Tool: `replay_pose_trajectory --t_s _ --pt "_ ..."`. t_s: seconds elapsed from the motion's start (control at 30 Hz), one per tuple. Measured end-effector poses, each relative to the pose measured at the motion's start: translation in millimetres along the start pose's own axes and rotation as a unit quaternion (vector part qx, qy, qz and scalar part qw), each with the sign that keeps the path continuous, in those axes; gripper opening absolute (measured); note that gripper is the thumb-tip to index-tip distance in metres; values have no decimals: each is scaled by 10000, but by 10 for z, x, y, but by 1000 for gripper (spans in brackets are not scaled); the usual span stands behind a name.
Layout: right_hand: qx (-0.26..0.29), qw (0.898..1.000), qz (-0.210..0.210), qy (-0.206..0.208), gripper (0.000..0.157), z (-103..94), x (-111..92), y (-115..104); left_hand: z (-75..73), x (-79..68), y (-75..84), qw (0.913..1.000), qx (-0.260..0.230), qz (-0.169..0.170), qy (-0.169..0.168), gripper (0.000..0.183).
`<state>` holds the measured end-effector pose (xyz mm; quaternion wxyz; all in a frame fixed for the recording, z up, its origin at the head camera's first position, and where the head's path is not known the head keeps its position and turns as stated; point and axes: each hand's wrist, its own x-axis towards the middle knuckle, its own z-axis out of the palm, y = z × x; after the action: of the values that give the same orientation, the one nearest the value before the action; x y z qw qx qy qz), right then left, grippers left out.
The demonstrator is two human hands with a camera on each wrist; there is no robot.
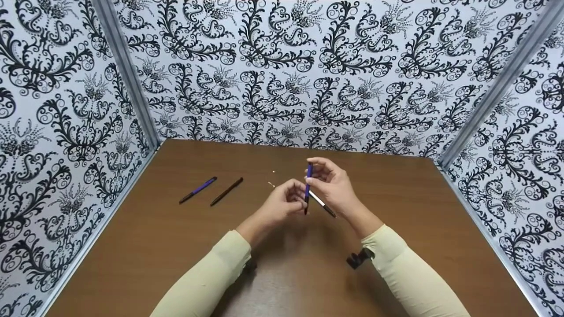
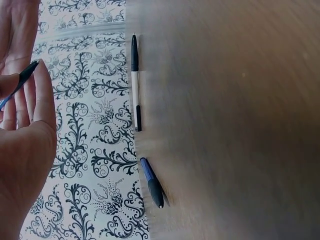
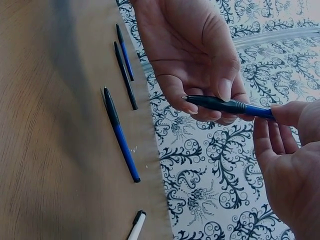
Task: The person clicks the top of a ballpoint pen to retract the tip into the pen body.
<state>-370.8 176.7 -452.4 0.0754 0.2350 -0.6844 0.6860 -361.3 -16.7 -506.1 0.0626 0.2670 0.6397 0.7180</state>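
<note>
A blue ballpoint pen with a black grip [image 3: 220, 104] is held above the table between both hands, its metal tip showing. The right hand [image 1: 332, 182] pinches its blue end between thumb and fingers. At the black grip end, the left hand [image 1: 284, 202] holds it, thumb against the barrel and fingers behind. Below the hands lies a white pen with black ends [image 1: 323, 204], partly covered in the head view. Another blue pen [image 3: 122, 142] lies on the table in the right wrist view; the left hand hides it from the head camera.
To the left on the brown table [image 1: 132, 246] lie a blue pen [image 1: 198, 190] and a black pen [image 1: 227, 192], side by side at a slant. Tiny pale bits [image 1: 271, 184] are scattered beyond the left hand. Patterned walls [image 1: 282, 88] enclose the table's back and sides.
</note>
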Motion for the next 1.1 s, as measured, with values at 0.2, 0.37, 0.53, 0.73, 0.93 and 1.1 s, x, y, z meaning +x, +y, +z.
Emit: replay_pose_trajectory --t_s 0.2,0.37,0.53,0.73,0.93,1.1 --pt "45 10000 12 3 49 9 5 -15 2 -2 0 10000 14 86 12 35" --pt "62 10000 12 1 49 8 7 -6 3 -5 6 9999 135 81 52 35" --pt "42 10000 -15 -56 54 -3 8 17 3 -5 16 9997 221 52 51 35" --pt "19 9999 -91 -56 60 -9 5 48 4 -8 25 9999 148 -41 25 36" --pt "108 9995 -268 -137 60 -9 16 118 -13 -15 8 9997 196 -150 19 38" --pt "20 9997 -233 -73 62 -8 1 153 -65 -25 -9 9989 439 -160 -28 37"
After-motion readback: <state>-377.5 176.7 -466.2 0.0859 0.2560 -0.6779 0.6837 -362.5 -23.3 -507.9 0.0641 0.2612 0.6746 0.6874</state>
